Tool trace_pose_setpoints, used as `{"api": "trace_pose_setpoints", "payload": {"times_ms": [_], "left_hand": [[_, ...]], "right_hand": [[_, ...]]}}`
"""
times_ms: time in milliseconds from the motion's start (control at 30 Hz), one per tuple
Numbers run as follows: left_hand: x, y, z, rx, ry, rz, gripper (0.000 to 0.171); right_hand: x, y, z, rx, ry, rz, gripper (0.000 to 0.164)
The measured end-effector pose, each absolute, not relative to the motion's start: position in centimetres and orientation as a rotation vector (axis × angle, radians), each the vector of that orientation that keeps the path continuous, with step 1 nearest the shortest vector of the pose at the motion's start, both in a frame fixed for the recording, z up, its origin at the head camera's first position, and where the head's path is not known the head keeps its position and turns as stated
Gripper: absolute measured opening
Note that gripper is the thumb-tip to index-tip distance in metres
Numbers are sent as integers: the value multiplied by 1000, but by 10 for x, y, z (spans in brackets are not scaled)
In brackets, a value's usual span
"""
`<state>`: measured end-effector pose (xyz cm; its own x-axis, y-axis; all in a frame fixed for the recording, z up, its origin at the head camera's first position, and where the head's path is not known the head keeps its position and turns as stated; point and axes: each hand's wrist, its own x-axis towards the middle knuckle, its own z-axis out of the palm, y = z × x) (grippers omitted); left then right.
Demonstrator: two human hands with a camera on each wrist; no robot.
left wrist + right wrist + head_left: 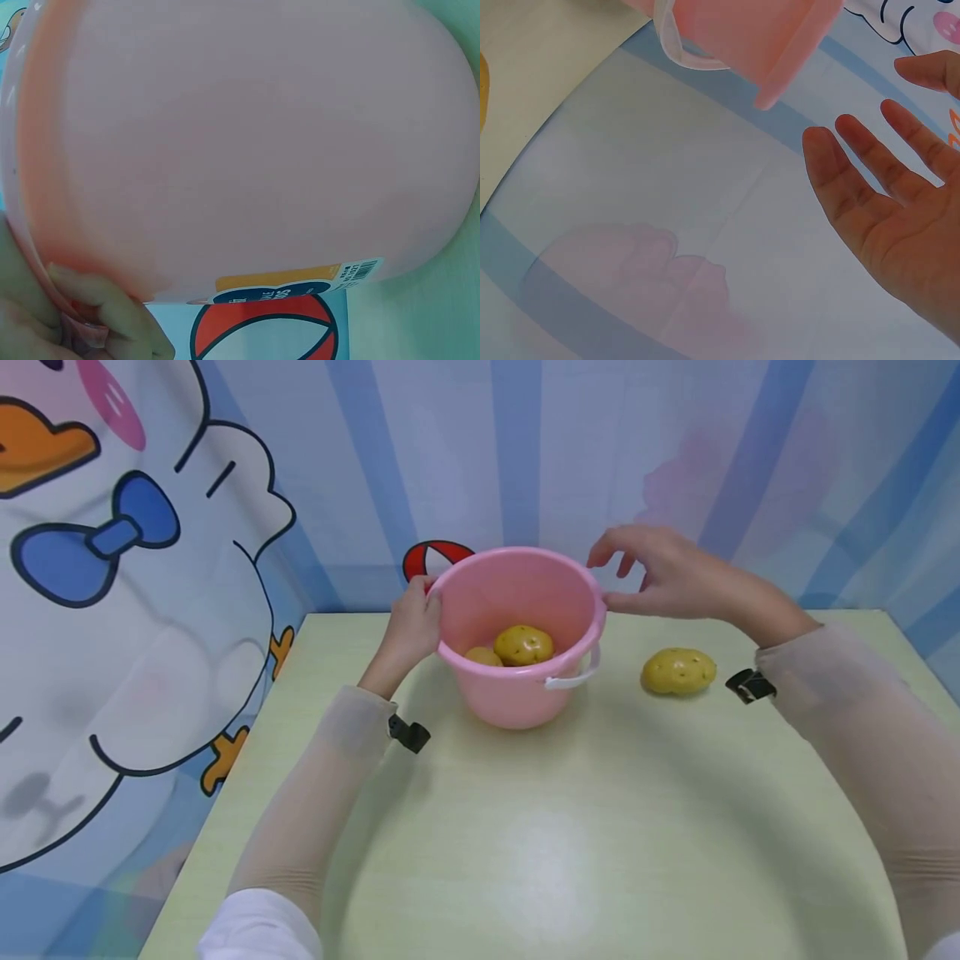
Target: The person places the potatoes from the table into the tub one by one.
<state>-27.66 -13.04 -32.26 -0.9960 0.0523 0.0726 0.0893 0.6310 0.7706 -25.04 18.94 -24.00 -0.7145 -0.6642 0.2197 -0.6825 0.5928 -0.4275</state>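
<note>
A pink bucket (517, 697) with a white handle (573, 679) is near the table's far side, its mouth facing me. Inside lie a yellow potato (523, 645) and, partly hidden behind the front rim, a browner rounded thing (483, 656). My left hand (414, 620) grips the bucket's left rim, and in the left wrist view its fingers (112, 307) fold around the lip. At the right rim is my right hand (663, 570), holding nothing. Its fingers are spread and apart from the bucket in the right wrist view. Another potato (678, 672) rests on the table below that hand.
The pale table (480, 843) runs back to a blue striped backdrop (442, 460). A printed cartoon duck (150, 635) covers the backdrop on the left. Black wrist straps (408, 733) show on both forearms. A label (285, 285) is stuck on the bucket's side.
</note>
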Motion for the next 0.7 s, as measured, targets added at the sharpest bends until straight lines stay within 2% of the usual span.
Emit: {"api": "trace_pose_setpoints", "payload": {"times_ms": [700], "left_hand": [[-279, -131, -323, -100, -2804, -1324, 42]], "right_hand": [[-249, 219, -260, 1060, -2878, 700, 36]]}}
